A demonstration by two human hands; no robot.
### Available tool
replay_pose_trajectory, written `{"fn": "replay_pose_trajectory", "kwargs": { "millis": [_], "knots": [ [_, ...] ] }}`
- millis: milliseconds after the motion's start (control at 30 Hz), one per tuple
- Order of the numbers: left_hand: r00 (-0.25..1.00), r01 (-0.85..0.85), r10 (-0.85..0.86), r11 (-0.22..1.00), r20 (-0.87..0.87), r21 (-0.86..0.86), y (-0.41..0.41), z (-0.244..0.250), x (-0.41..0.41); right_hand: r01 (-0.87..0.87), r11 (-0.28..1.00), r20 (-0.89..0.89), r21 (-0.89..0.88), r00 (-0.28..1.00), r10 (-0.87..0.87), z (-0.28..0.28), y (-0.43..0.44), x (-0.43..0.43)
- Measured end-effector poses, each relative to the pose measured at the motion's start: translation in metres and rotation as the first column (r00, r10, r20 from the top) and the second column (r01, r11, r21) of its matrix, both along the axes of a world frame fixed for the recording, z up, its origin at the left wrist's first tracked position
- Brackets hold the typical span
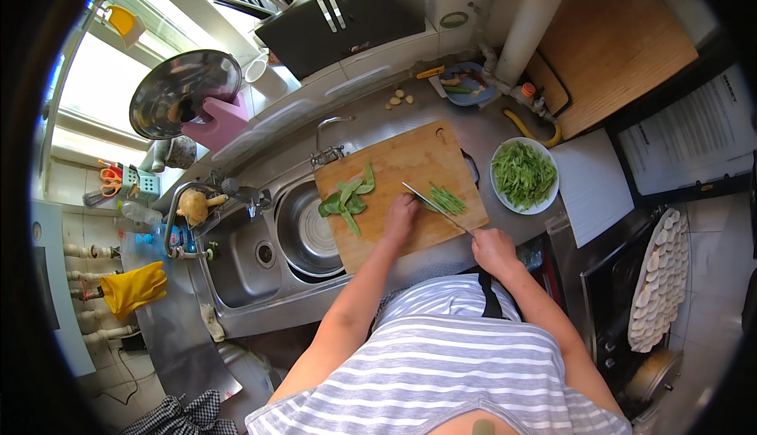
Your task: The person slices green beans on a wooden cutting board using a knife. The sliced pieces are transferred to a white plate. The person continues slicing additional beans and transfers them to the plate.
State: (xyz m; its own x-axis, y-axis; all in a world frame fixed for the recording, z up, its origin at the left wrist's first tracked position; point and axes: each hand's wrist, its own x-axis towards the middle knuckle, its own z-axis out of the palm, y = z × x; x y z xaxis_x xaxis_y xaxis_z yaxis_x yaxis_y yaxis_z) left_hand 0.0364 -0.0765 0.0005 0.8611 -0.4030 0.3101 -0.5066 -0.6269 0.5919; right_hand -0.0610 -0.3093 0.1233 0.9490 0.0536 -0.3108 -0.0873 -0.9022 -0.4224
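Observation:
My right hand [495, 252] grips the handle of a kitchen knife [434, 205], its blade angled over a wooden cutting board [393, 157]. Close to the blade's tip, my left hand [402, 219] rests on the board with curled fingers; whether it holds a piece is hidden. Thin green vegetable strips [447, 200] lie on the board just beyond the blade. Flat green pods or leaf pieces [349, 195] are heaped on the board's left part. A white plate [556, 190] piled with shredded greens [523, 174] stands to the right of the board.
The board partly overlaps a double steel sink [236, 269] with a metal basin [313, 228] in it. Behind stand a faucet [325, 154], several garlic cloves [399, 98] and a blue tray of scraps [467, 89]. A white sheet [591, 181] lies right of the plate.

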Motion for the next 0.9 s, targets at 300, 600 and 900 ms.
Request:
{"fn": "replay_pose_trajectory", "kwargs": {
  "millis": [300, 600, 900],
  "knots": [
    [0.998, 0.003, -0.001, 0.999, 0.058, -0.044, 0.0, -0.01, 0.002, 0.047, 0.975, 0.054, 0.216, 0.997, -0.06, -0.054, -0.002, 0.021],
    [0.991, -0.086, 0.094, 0.993, 0.096, -0.076, -0.007, -0.009, -0.005, -0.003, 1.0, -0.046, 0.03, 0.999, 0.004, -0.007, 0.006, 0.01],
    [0.999, -0.042, 0.043, 0.998, 0.022, -0.038, 0.001, -0.015, -0.001, 0.053, 0.958, 0.044, 0.28, 0.997, -0.068, -0.041, 0.002, 0.025]
  ]
}}
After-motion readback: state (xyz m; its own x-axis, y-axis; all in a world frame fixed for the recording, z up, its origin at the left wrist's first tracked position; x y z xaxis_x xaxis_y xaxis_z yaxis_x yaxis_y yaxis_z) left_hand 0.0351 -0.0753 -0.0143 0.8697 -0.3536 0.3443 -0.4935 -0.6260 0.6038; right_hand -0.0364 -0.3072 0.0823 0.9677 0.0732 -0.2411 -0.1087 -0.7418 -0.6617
